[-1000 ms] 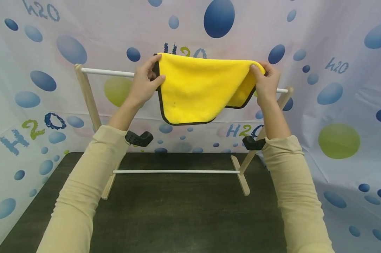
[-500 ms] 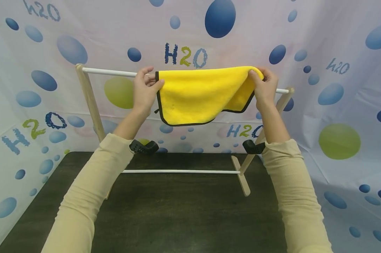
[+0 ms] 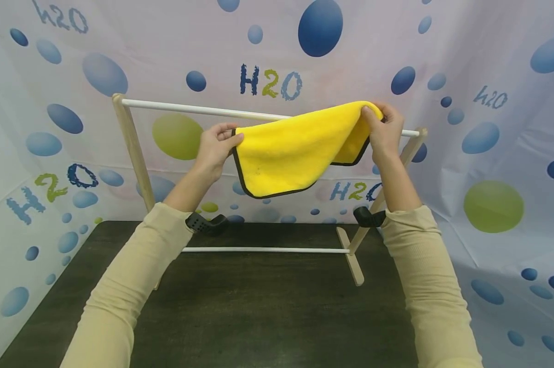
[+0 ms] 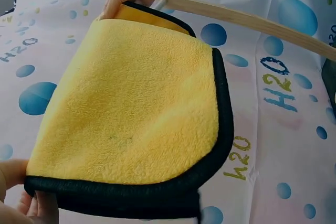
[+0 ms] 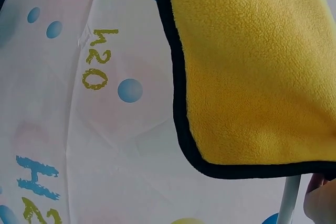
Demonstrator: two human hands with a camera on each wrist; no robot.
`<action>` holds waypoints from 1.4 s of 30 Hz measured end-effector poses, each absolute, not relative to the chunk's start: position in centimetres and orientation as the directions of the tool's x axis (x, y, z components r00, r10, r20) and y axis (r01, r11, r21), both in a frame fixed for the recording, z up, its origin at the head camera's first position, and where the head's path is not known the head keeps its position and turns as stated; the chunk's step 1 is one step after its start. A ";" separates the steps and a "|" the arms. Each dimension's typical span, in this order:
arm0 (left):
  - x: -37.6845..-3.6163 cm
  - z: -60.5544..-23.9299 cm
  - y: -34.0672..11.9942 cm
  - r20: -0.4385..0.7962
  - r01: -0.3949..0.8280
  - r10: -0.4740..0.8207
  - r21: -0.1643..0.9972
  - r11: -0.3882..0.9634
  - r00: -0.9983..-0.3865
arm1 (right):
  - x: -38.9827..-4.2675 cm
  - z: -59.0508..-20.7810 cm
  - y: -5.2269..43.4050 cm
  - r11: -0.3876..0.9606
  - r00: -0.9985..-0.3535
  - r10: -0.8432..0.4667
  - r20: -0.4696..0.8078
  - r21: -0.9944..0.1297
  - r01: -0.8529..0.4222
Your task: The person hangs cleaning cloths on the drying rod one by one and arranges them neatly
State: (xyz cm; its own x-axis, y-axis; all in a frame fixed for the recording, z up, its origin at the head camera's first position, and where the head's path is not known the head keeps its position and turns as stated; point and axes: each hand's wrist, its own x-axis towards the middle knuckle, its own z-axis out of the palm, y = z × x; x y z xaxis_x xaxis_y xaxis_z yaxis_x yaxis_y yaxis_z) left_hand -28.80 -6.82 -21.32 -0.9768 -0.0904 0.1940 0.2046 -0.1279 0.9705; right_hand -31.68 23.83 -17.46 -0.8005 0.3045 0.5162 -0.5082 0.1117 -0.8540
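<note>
Cloth (image 3: pixel 291 153) hangs at the centre of the head view, one yellow piece spread between my two hands, its top line rising towards the right of the frame. My left hand (image 3: pixel 214 149) pinches one end left of centre; my right hand (image 3: pixel 387 130) grips the other right of centre, where the fabric bunches. Behind I count one rack (image 3: pixel 130 138) with two white bars, the upper bar (image 3: pixel 189 109) partly covered by the fabric and the lower bar (image 3: pixel 263 249) just above the one table (image 3: pixel 268 306), and two wooden posts, left post (image 3: pixel 138 163) and right post (image 3: pixel 412 147). Whether fabric and upper bar touch, I cannot tell. In the left wrist view the fabric fills the middle, doubled over, with a plush pile and black edging (image 4: pixel 224 108); my left hand enters at lower left, my right at the top. I judge it light, soft and limp, unbreakable and not slippery, apt to sag wherever unsupported. In the right wrist view one rounded corner takes up the upper right, and only a sliver of my right hand shows at lower right, its grip mostly cut off. Best hold, I think: both ends of the fold, pinching both layers together.
</note>
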 end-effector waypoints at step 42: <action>-27.3 -15.3 -6.3 0.173 0.018 0.173 0.756 -0.654 -0.970 | -31.9 -17.1 23.8 0.047 -0.802 0.352 0.482 -0.865 -0.499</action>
State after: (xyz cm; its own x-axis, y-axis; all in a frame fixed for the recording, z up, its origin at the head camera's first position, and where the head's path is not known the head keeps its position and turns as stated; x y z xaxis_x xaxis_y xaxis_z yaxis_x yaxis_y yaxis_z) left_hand -27.34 -6.34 -15.34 -0.9696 0.1733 0.1726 0.0176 -0.6544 0.7559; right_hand -31.87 23.82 -17.10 -0.8024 0.3523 0.4817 -0.4989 0.0467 -0.8654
